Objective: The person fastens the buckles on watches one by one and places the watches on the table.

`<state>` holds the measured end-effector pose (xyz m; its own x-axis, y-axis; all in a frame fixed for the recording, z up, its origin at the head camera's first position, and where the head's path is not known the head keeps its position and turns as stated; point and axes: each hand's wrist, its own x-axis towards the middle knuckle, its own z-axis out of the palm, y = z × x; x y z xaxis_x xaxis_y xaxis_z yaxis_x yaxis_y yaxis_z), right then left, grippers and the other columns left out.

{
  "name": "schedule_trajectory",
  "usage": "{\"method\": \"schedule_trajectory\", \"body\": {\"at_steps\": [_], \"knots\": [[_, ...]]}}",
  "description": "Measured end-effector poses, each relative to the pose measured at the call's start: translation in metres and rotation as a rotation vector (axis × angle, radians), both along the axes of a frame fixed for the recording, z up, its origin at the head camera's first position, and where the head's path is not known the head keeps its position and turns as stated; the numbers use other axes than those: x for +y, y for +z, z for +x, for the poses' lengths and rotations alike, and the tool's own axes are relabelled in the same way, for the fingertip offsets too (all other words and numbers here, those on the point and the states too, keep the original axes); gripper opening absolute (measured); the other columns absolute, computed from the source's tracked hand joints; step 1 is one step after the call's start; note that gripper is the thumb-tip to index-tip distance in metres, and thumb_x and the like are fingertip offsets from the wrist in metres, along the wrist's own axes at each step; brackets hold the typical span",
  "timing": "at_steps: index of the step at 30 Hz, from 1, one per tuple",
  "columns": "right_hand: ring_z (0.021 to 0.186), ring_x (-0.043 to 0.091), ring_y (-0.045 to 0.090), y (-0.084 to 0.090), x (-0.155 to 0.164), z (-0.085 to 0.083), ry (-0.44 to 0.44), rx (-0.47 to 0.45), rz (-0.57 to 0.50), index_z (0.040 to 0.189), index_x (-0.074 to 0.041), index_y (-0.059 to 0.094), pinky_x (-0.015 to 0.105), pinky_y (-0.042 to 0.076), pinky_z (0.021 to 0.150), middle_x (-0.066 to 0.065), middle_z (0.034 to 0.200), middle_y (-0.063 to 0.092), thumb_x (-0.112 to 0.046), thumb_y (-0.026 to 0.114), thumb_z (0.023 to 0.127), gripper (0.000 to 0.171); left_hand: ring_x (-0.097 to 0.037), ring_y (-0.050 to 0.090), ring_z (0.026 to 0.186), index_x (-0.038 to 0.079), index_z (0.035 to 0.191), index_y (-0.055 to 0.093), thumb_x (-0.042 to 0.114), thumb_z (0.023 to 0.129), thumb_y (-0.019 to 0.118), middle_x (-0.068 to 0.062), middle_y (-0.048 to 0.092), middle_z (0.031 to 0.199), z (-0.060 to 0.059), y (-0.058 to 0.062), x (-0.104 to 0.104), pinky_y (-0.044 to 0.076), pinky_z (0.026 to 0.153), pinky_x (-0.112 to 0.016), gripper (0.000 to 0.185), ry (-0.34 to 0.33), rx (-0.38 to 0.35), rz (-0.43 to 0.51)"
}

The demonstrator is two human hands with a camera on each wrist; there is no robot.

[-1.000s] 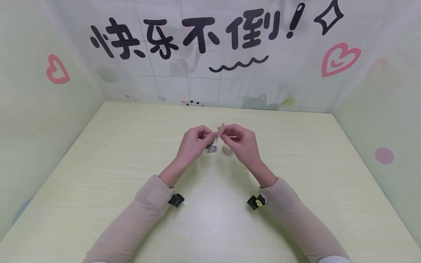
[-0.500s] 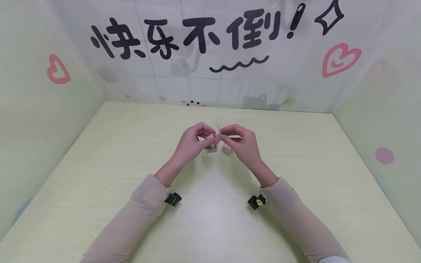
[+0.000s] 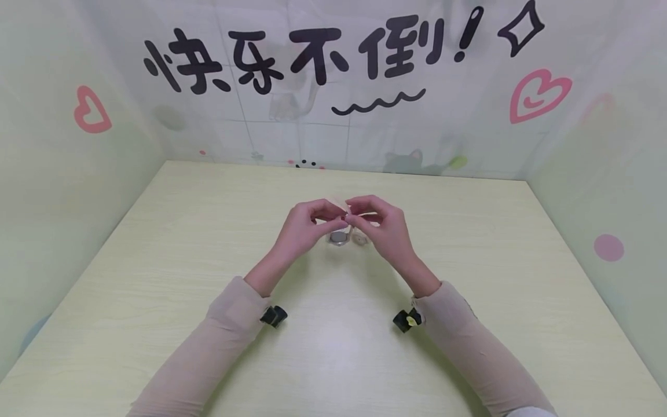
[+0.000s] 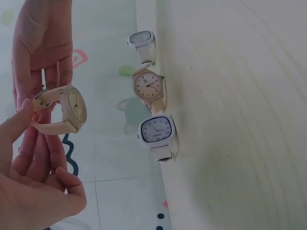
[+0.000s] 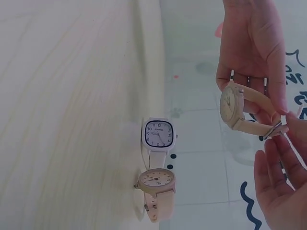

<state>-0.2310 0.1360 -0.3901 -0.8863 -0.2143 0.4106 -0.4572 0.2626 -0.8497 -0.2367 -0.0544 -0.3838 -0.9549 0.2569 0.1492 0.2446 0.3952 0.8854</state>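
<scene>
Pale green tabletop (image 3: 469, 278): both hands, left (image 3: 302, 229) and right (image 3: 383, 229), pinch a cream watch (image 4: 67, 110), apparently fastening its strap; next, buckle alignment. Other watches (image 4: 156, 132) lie beyond.

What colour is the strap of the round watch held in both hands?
Cream strap, clearest in the left wrist view.

Both forearms are converging at 12 o'clock; the left hand (image 3: 304, 227) and right hand (image 3: 384, 227) are pinching, fingertips meeting, raised.
</scene>
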Motion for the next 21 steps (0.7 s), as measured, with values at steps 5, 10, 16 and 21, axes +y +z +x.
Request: {"method": "schedule_trajectory", "body": {"at_steps": [5, 10, 16, 21], "knots": [[0.098, 0.021, 0.069, -0.0025, -0.0005, -0.0014, 0.022, 0.087, -0.043, 0.118, -0.002, 0.066, 0.028, 0.059, 0.089, 0.016, 0.106, 0.071, -0.004, 0.071, 0.090, 0.029, -0.019, 0.068, 0.095, 0.012, 0.107, 0.076, 0.022, 0.088, 0.077, -0.005, 0.077, 0.104, -0.0003, 0.0008, -0.0004, 0.053, 0.076, -0.027, 0.021, -0.010, -0.006, 0.011], [0.094, 0.010, 0.067, -0.0040, -0.0003, -0.0018, 0.036, 0.143, -0.061, 0.111, 0.001, 0.070, 0.023, 0.059, 0.085, 0.016, 0.105, 0.072, -0.002, 0.069, 0.091, 0.020, -0.019, 0.068, 0.099, 0.012, 0.107, 0.075, 0.022, 0.090, 0.076, -0.005, 0.077, 0.107, -0.0001, 0.0026, -0.0004, 0.051, 0.079, -0.029, 0.021, -0.014, 0.012, 0.004], [0.094, 0.011, 0.067, -0.0038, 0.0010, -0.0007, 0.027, 0.164, -0.044, 0.107, 0.001, 0.071, 0.024, 0.059, 0.086, 0.015, 0.102, 0.072, -0.001, 0.068, 0.092, 0.016, -0.022, 0.070, 0.100, 0.010, 0.107, 0.074, 0.022, 0.089, 0.076, -0.008, 0.077, 0.107, 0.0004, 0.0033, -0.0021, 0.051, 0.074, -0.026, 0.021, 0.016, 0.022, -0.014], [0.093, 0.011, 0.068, -0.0036, 0.0012, 0.0000, 0.010, 0.160, -0.038, 0.105, 0.001, 0.071, 0.022, 0.059, 0.086, 0.016, 0.102, 0.073, 0.000, 0.066, 0.093, 0.013, -0.020, 0.069, 0.096, 0.011, 0.106, 0.075, 0.022, 0.087, 0.078, -0.007, 0.077, 0.102, 0.0000, 0.0034, -0.0038, 0.050, 0.069, -0.025, 0.022, 0.032, -0.001, 0.020]]}}
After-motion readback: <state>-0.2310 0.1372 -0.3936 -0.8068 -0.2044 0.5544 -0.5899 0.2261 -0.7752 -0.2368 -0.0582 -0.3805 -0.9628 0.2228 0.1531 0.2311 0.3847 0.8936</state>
